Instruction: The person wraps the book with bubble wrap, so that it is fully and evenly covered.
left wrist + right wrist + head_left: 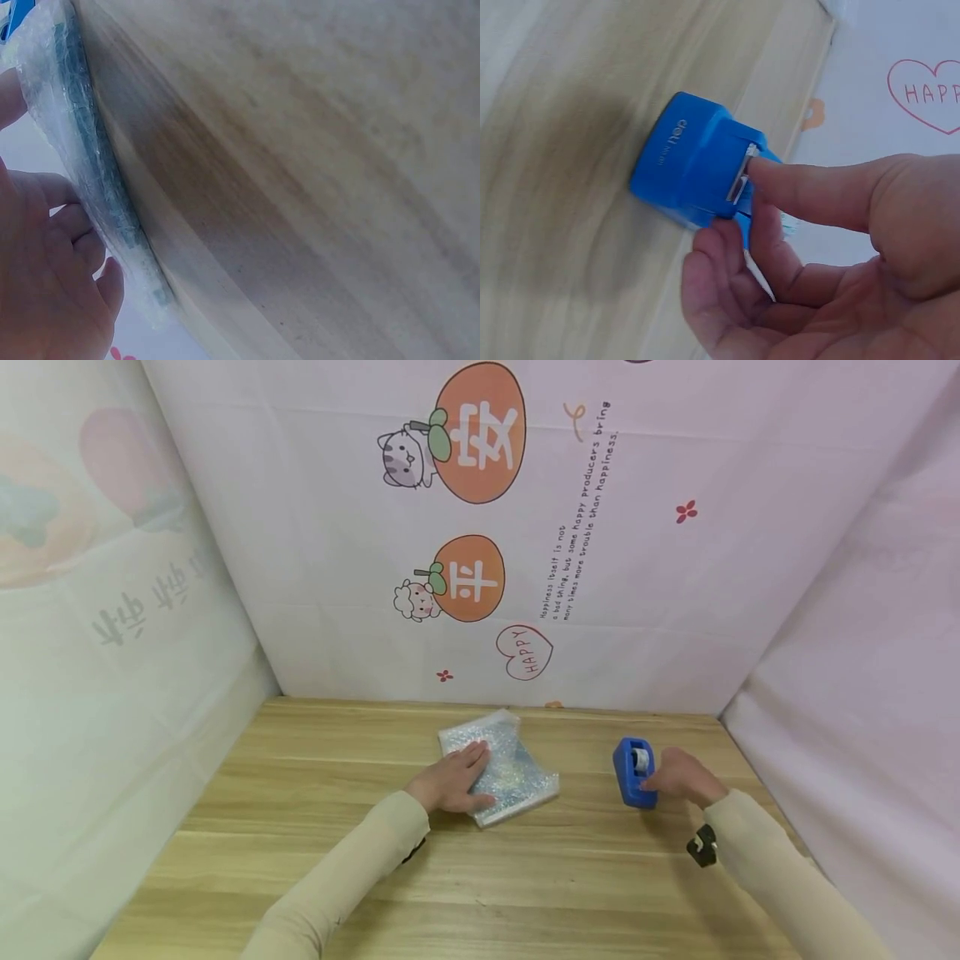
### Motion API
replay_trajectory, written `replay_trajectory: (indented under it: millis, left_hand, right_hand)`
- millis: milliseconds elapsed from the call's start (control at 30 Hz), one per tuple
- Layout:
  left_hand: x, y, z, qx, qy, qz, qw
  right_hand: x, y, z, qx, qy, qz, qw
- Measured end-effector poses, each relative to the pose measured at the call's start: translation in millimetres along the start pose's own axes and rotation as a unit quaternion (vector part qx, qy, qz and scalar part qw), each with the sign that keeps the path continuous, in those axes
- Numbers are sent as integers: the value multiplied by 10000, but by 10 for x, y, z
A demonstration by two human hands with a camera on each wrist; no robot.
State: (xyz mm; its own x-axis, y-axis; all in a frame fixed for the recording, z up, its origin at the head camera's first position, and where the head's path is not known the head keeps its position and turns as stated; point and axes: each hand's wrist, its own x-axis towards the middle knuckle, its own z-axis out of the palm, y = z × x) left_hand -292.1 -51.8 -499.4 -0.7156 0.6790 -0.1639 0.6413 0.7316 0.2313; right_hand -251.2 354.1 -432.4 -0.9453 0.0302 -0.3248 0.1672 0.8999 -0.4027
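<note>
A flat package in clear bubble wrap (pixel 517 777), bluish inside, lies on the table. My left hand (pixel 453 778) rests on its left part with the fingers extended and the thumb at its near edge. In the left wrist view the wrapped package (pixel 94 142) shows edge-on beside the left hand (pixel 52 262). To the right stands a blue tape dispenser (pixel 628 777) with a pale tape roll (pixel 641 760). My right hand (pixel 678 775) is at its cutter end. In the right wrist view, thumb and forefinger of the right hand (pixel 802 262) pinch the tape end by the dispenser's metal cutter (pixel 742 176).
The wood-grain table (pixel 480 893) extends toward me. A printed white cloth (pixel 337 568) hangs along its back edge, and pale cloths stand at the left and right sides. A dark band (pixel 702 847) sits at my right wrist.
</note>
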Motion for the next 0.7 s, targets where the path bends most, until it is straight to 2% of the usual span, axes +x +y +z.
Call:
replay_trajectory:
  millis: [100, 233, 433, 633, 700]
  left_hand:
    - [-3, -2, -1, 26, -5, -6, 10000]
    - [2, 1, 0, 26, 8, 25, 10000]
    - [-15, 12, -18, -63, -2, 56, 10000]
    - [2, 0, -8, -26, 14, 57, 10000]
    - [7, -1, 5, 2, 12, 55, 10000]
  right_hand:
    - [16, -7, -9, 124, -115, -83, 9998]
    - [36, 11, -24, 884, -436, 79, 9951]
    - [42, 68, -56, 2122, -893, 300, 9727]
    - [61, 175, -113, 2869, -1253, 366, 9490]
    - [59, 213, -113, 2931, -1367, 392, 9454]
